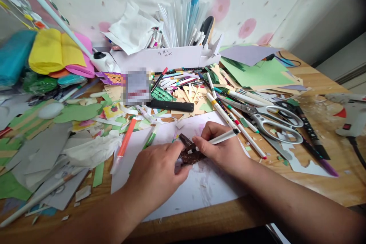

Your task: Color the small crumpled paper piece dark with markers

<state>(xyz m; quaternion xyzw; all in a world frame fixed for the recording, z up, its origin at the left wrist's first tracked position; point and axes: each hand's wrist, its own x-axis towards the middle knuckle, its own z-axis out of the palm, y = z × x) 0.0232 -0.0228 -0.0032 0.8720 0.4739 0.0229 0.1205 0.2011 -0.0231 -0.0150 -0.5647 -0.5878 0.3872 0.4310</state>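
My left hand [156, 171] presses down on a small dark brown paper cut-out [190, 152] that lies on a white sheet [197, 188] at the table's front middle. My right hand [219, 145] is closed around a white marker pen [224, 137], its tip at the brown piece. The two hands touch the cut-out from either side. The sheet shows faint purple smears under the hands.
Scissors [270, 121] and several markers [228, 116] lie right of the hands. A white box of pens and straws [171, 55] stands at the back. Coloured paper scraps [65, 129] crowd the left; a glue gun [350, 116] sits at far right.
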